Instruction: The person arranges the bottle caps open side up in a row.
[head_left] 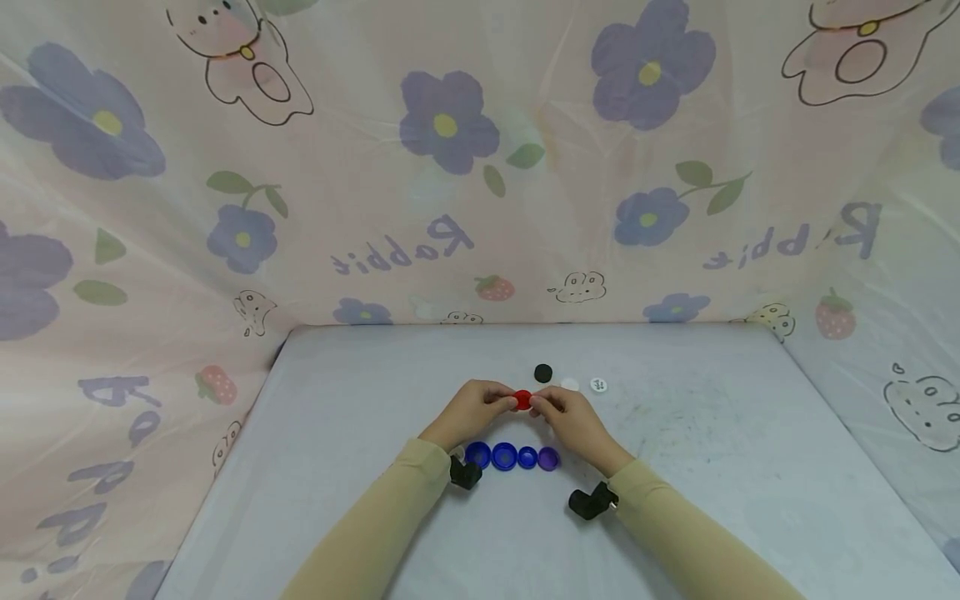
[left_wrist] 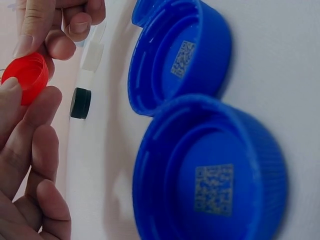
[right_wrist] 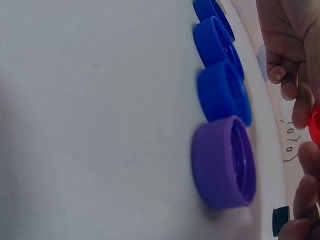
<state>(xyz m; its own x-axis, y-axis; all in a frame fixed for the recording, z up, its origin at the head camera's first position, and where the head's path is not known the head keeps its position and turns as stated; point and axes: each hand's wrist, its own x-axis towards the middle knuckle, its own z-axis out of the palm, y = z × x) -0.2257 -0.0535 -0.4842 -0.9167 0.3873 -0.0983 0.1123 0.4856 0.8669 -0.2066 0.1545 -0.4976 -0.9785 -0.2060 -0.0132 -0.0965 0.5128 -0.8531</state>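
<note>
**Red cap held between both hands above the cap row**

Taking the row of caps as the landmark: at its left end the left hand (head_left: pixel 471 410) is raised just beyond the row, its fingertips curled in and pinching the left side of the red cap (head_left: pixel 522 400). The cap is held off the table (head_left: pixel 337 433), above and behind the row's middle. The row itself is made up of three blue caps (head_left: pixel 503 456) and, at its right end, a purple cap (head_left: pixel 548 458), all open side up. Just beyond the right end, the right hand (head_left: pixel 572 417) pinches the cap's other side with narrow, curled fingers. Farther behind the row lie a black cap (head_left: pixel 543 372) and two white caps (head_left: pixel 597 384).

A steady hold is judged best kept by light, even pressure from both sides, so the small cap is not squeezed out sideways.

Printed codes inside two blue caps (left_wrist: pixel 214 189) are shown only by the left wrist view, along with the red cap's hollow (left_wrist: pixel 27 77). The purple cap's ribbed wall (right_wrist: pixel 220 162) is shown closely only by the right wrist view.
</note>
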